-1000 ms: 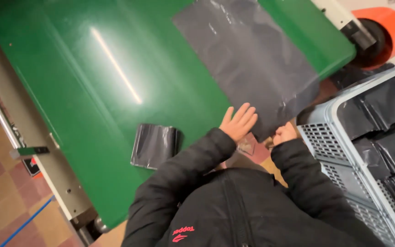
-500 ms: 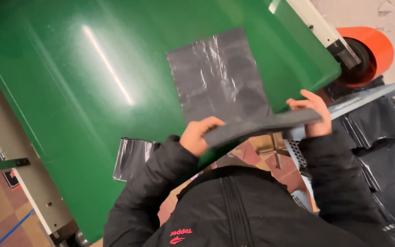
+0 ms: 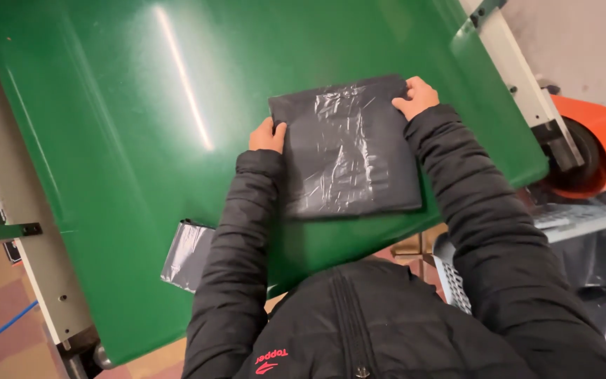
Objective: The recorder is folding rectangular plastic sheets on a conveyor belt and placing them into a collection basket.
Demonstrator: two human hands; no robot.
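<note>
A flat dark grey garment in a clear plastic bag lies on the green conveyor belt. My left hand grips its left edge near the far corner. My right hand grips its far right corner. Both arms are in black padded sleeves. A second, smaller bagged dark item lies on the belt near its front edge, partly hidden by my left sleeve.
An orange roller sits at the belt's right end beside a metal frame rail. A grey plastic crate with dark bagged items stands at the lower right. The belt's metal side frame runs along the left above a tiled floor.
Both hands lifted the bagged garment off the belt's edge, then set it down flat on the belt in front of me. The view has shifted closer.
</note>
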